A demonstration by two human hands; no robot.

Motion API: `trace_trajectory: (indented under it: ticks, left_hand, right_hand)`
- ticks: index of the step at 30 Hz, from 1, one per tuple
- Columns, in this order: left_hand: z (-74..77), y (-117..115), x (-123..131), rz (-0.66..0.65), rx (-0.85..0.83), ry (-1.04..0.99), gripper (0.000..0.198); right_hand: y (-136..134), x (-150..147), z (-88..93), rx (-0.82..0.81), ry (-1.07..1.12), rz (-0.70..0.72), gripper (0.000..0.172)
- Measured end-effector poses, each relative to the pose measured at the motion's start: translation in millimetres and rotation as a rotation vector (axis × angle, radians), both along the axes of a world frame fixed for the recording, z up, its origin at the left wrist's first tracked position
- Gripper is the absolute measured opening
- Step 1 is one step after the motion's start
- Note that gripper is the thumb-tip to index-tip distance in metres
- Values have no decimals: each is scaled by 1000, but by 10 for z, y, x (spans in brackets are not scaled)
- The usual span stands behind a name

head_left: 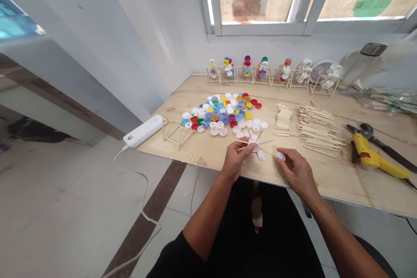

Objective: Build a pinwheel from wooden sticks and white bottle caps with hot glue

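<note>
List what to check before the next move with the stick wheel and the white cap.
1. Left hand grips stick wheel: ok.
2. Right hand holds white cap at its fingertips: ok.
3. Glue gun lies on the table, right of both hands, untouched: ok.
4. Glue on the stick wheel's ends: cannot tell.
5. Stick pile and cap heap lie behind the hands: ok.

White spoked cap (254, 144) near loose white cap (280, 155)
</note>
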State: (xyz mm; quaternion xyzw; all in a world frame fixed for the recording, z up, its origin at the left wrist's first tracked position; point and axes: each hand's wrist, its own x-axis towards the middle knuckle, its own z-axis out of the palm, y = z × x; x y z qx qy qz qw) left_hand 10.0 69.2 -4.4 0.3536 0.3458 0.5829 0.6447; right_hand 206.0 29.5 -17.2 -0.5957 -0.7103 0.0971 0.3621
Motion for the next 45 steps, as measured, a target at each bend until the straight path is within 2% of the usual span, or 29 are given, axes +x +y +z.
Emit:
trace_trajectory:
  ticks: [9,13,17,26,36,45]
  left_hand:
    - [1,-3,10,17,-38,23,36]
    - [12,-6,14,28,-28,41,32]
    - [21,-7,28,1,-6,28,31]
    - [-53,-3,30,-6,-5,-6,32]
    - [-57,-14,13,-32,11,18,31]
    - [-84,-24,11,-43,9,135,33]
  right_hand:
    - [-5,-9,13,11,-23,-2,27]
    - [-3,-9,11,7,-18,-3,27]
    - [-2,-14,17,-5,-11,-2,28]
    - [-19,-30,24,-13,-18,-14,26]
    - [-5,-13,13,-13,-19,-2,26]
    - [46,-16,29,32,-156,58,24]
